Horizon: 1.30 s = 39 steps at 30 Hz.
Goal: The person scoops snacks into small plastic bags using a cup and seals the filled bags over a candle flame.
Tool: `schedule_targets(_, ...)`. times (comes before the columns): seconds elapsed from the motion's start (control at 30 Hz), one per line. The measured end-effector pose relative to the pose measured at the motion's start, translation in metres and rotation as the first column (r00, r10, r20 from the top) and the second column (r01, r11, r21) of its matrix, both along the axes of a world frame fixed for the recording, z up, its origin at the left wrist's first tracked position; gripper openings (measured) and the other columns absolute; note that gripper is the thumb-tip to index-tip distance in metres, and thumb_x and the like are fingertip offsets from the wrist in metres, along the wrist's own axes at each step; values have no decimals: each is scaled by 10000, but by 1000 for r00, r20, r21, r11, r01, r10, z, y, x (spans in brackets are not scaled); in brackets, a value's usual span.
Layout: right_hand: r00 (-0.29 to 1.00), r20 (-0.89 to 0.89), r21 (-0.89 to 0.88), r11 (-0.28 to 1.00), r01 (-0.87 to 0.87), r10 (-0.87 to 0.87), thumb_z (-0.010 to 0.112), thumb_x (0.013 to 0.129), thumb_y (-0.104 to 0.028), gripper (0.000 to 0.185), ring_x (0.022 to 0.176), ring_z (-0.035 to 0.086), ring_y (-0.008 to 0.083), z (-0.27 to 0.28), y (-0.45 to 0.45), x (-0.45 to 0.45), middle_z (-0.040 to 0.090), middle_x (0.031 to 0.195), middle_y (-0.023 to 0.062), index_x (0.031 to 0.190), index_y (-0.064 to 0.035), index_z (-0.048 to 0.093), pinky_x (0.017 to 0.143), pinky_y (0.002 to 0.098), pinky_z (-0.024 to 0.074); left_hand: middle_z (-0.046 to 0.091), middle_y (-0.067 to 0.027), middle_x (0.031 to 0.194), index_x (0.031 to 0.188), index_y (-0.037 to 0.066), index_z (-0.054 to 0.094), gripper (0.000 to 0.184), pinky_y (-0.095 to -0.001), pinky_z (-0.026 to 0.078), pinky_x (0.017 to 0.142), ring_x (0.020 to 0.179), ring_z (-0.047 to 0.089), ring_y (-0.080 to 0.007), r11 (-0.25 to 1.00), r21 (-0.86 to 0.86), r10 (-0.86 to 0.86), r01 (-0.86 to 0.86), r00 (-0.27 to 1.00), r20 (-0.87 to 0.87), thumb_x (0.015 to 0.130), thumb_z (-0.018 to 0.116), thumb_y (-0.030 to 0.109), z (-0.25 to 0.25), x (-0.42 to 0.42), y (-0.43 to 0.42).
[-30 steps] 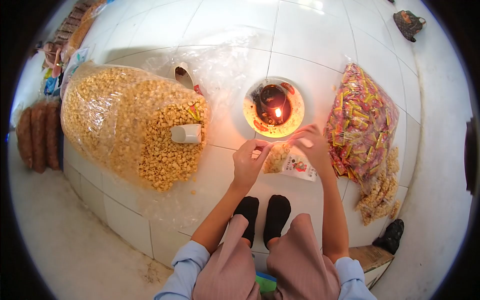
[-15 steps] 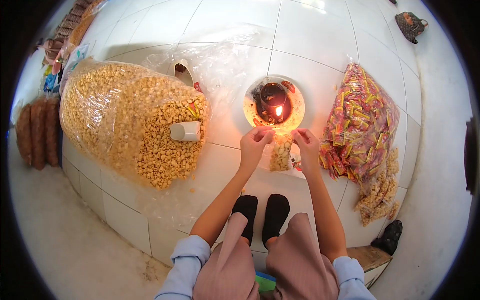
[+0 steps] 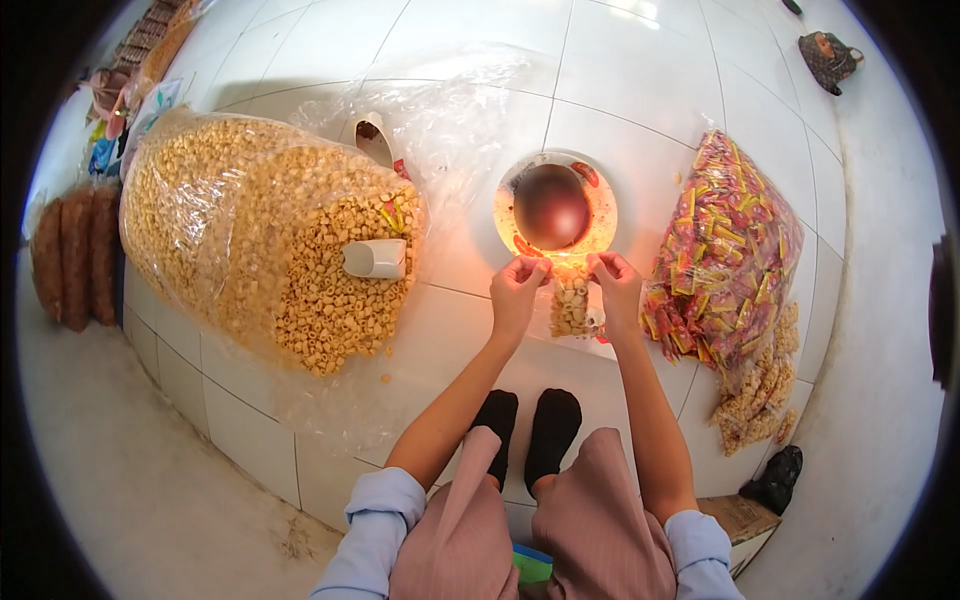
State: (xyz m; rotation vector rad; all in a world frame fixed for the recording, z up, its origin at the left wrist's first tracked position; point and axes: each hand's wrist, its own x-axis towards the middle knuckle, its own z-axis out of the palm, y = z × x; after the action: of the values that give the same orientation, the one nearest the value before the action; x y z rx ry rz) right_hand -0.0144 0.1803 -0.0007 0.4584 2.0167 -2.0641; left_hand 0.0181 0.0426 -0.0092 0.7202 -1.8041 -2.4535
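Note:
Between my two hands hangs a small clear plastic bag of ring-shaped snacks [image 3: 570, 308], its top edge stretched sideways. My left hand [image 3: 519, 290] pinches the top left corner, and my right hand [image 3: 616, 287] pinches the top right corner. Just beyond the bag's top edge lies a plate [image 3: 508, 222], with a dark reddish round thing [image 3: 551, 207] on it that looks blurred. An orange glow lights the plate's near rim and the bag's top; the flame itself is not distinct.
On the left lies a large open bag of ring snacks [image 3: 220, 210] with a white scoop [image 3: 375, 259] on top. A bag of red and yellow sachets [image 3: 725, 250] stands right, near filled snack bags [image 3: 755, 400]. A black plastic bag [image 3: 777, 480] lies by the wall.
Both hands keep their pinch on the bag and have shifted slightly right in view, as has the plate. The distinct flame seen earlier on the plate no longer shows; the glow stays.

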Motion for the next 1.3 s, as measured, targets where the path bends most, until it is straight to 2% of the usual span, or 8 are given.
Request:
schedule_targets(0.07, 1000, 3, 23, 1000, 0, 0, 598, 800, -148, 150, 668, 506, 50, -3, 0, -1, 565, 747, -4, 831, -2, 587, 686, 202, 433, 605, -36, 732, 791, -17, 600, 177, -209, 485, 664, 670, 572, -80, 1000, -23, 21, -21, 1000, 6, 823, 584, 156, -3, 0, 2)
schedule_targets(0.13, 998, -61, 32, 999, 37, -35, 595, 775, -115, 143, 638, 524, 63, -8, -1, -3, 583, 710, 14, 811, 24, 588, 609, 201, 419, 595, -43, 793, 853, -15, 597, 178, -228, 479, 737, 730, 560, -89, 999, -39, 11, -9, 998, 60, 835, 567, 160, -1, -1, 3)
schedule_targets(0.23, 997, -71, 73, 996, 45, -40, 582, 776, -110, 151, 649, 533, 64, -10, 0, -8, 592, 715, 18, 822, 34, 587, 611, 201, 422, 595, -51, 806, 889, -23, 597, 192, -227, 482, 744, 740, 566, -100, 1000, 28, 7, -8, 998, 57, 835, 568, 159, -2, -5, 2)
schedule_targets(0.37, 996, -83, 85, 996, 27, -20, 581, 774, -107, 155, 660, 539, 65, -11, -1, -11, 602, 728, 24, 829, 38, 591, 623, 199, 425, 596, -55, 811, 925, -28, 597, 205, -220, 484, 740, 745, 568, -102, 1000, 20, 21, -23, 998, 57, 829, 575, 151, -2, -6, 2)
schedule_targets(0.43, 995, -97, 153, 988, 17, -2, 593, 763, -102, 151, 663, 540, 65, -15, 0, -12, 605, 728, 24, 830, 34, 597, 633, 196, 427, 598, -58, 822, 945, -34, 596, 205, -219, 485, 735, 749, 571, -103, 996, 56, 61, -67, 993, 103, 826, 576, 132, -3, -8, 4)
schedule_targets(0.77, 989, -150, 205, 978, 26, 5, 610, 744, -104, 149, 665, 542, 62, -17, -5, -19, 608, 714, 26, 823, 22, 610, 636, 198, 432, 598, -62, 836, 954, -49, 590, 181, -220, 494, 714, 749, 576, -106, 988, 50, 135, -145, 978, 156, 830, 560, 79, -6, -15, 8)
schedule_targets(1.13, 991, -135, 277, 959, 54, -16, 620, 750, -129, 161, 623, 557, 76, -18, -8, -28, 621, 679, 43, 820, 16, 626, 608, 213, 439, 586, -61, 819, 913, -68, 575, 160, -201, 499, 686, 726, 579, -109, 957, 139, 214, -256, 942, 260, 814, 564, 57, -9, -25, 11)
schedule_targets(1.3, 991, -135, 311, 948, 63, -22, 631, 751, -152, 169, 622, 557, 79, -24, -8, -32, 620, 674, 39, 809, 7, 632, 600, 216, 434, 595, -62, 808, 912, -70, 585, 167, -198, 488, 661, 705, 574, -104, 951, 150, 229, -270, 942, 246, 803, 569, 55, -15, -29, 12)
